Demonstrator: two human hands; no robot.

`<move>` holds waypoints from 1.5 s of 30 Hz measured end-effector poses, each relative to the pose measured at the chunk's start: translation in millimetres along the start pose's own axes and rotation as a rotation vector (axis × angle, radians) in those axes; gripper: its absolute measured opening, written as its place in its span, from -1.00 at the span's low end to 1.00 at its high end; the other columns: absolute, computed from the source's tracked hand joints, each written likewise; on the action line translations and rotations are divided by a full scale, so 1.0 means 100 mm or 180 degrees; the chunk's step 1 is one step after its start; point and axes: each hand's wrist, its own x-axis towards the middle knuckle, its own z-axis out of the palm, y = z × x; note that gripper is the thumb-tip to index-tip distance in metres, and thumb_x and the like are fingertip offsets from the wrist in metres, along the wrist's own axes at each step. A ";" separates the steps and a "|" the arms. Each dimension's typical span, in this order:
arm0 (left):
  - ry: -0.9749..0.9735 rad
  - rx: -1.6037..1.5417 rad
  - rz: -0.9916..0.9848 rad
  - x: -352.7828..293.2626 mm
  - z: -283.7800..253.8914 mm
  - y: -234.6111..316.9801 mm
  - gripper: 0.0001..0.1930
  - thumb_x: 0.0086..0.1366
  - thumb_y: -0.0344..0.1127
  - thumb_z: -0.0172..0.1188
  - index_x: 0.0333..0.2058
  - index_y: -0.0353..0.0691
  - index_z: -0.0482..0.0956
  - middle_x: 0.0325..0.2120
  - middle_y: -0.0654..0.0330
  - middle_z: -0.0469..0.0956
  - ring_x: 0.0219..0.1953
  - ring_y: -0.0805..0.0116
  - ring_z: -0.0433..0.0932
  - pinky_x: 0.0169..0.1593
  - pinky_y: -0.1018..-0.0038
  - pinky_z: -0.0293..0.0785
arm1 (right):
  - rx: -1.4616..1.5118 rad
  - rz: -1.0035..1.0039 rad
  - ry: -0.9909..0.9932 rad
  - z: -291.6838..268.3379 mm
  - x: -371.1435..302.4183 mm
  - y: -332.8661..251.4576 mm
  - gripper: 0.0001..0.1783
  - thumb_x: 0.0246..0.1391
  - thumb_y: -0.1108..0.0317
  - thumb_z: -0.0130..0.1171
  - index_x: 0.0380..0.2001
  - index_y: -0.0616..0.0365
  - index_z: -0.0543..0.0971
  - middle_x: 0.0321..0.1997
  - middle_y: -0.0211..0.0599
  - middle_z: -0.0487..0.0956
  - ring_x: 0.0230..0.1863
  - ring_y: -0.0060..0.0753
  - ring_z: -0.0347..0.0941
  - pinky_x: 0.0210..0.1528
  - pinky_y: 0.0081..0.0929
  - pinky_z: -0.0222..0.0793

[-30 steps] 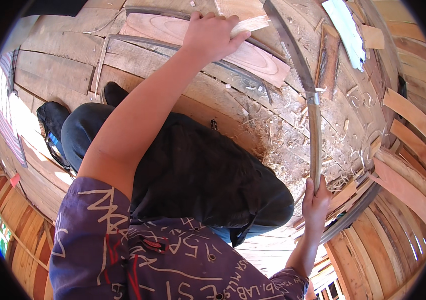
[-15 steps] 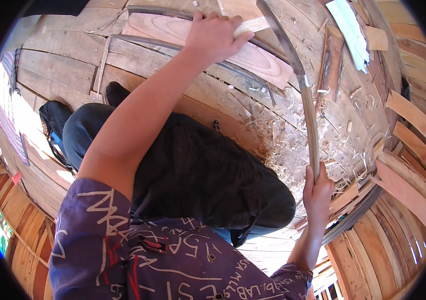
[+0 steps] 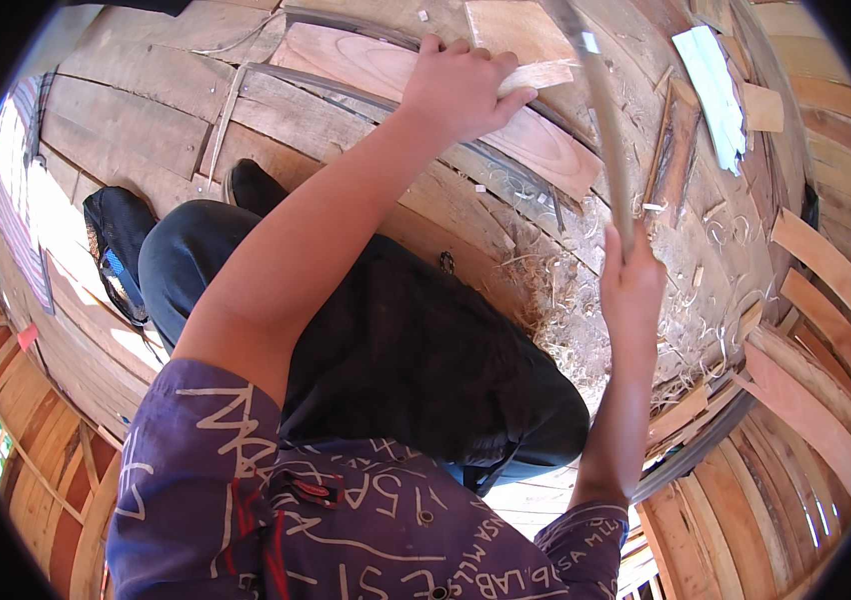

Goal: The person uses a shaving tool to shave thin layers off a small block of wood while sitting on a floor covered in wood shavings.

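My left hand (image 3: 461, 88) is closed around a short, pale piece of wood (image 3: 546, 75), pressing it over a pinkish plank (image 3: 558, 150) with curved grain. The end of that piece sticks out to the right, past my thumb. A long-handled knife (image 3: 610, 150) is in my right hand (image 3: 634, 282), its wooden handle gripped near the lower end. Its blade is smeared by motion and reaches the top edge of the view, right of the pale piece. Whether blade and wood touch, I cannot tell.
Thin shavings (image 3: 586, 330) cover the floorboards near my knee. Beyond my right hand lie a bark-edged piece of wood (image 3: 679, 150) and a light-blue sheet (image 3: 711, 95). A flat wooden block (image 3: 516, 30) lies at the far side. Several curved boards (image 3: 811, 400) stand at the right.
My right hand has moved farther forward, carrying the knife with it, and the blade now blurs. My left hand keeps its hold on the pale piece. The whole view has shifted slightly.
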 end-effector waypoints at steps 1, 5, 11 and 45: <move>-0.0021 0.0026 -0.0019 -0.01 0.00 -0.01 -0.54 0.35 0.16 0.03 -0.09 -0.10 0.58 -0.32 0.13 0.67 -0.15 0.15 0.60 -0.01 0.07 0.31 | 0.0109 0.0152 0.0010 -0.10 -0.10 0.02 -0.75 0.32 0.26 0.07 -0.19 0.26 0.51 -0.67 0.03 0.48 -0.62 0.11 0.51 -0.57 -0.08 0.33; 0.0041 0.0039 -0.0030 -0.03 0.00 -0.04 -0.54 0.35 0.16 0.03 -0.09 -0.09 0.58 -0.33 0.13 0.67 -0.15 0.16 0.60 0.01 0.07 0.32 | 0.0052 0.0427 -0.0196 -0.43 -0.59 0.25 -0.75 0.31 0.29 0.09 -0.23 0.31 0.52 -0.72 -0.05 0.43 -0.71 -0.07 0.48 -0.64 -0.19 0.27; 0.0086 0.0081 0.0026 0.00 0.03 -0.04 -0.52 0.36 0.17 0.01 -0.09 -0.11 0.58 -0.33 0.13 0.67 -0.15 0.16 0.61 0.01 0.07 0.33 | -0.0030 0.0335 -0.0395 -0.44 -1.29 0.63 -0.78 0.30 0.31 0.11 -0.25 0.29 0.50 -0.76 -0.05 0.39 -0.73 -0.02 0.43 -0.67 -0.19 0.21; -0.0075 0.0068 0.0000 -0.03 -0.02 -0.03 -0.55 0.36 0.15 0.02 -0.07 -0.08 0.58 -0.29 0.12 0.67 -0.12 0.17 0.59 0.01 0.10 0.30 | 0.0203 0.0659 -0.0212 -0.44 -0.94 0.52 -0.76 0.33 0.27 0.08 -0.25 0.28 0.53 -0.71 -0.07 0.43 -0.69 0.02 0.43 -0.63 -0.23 0.23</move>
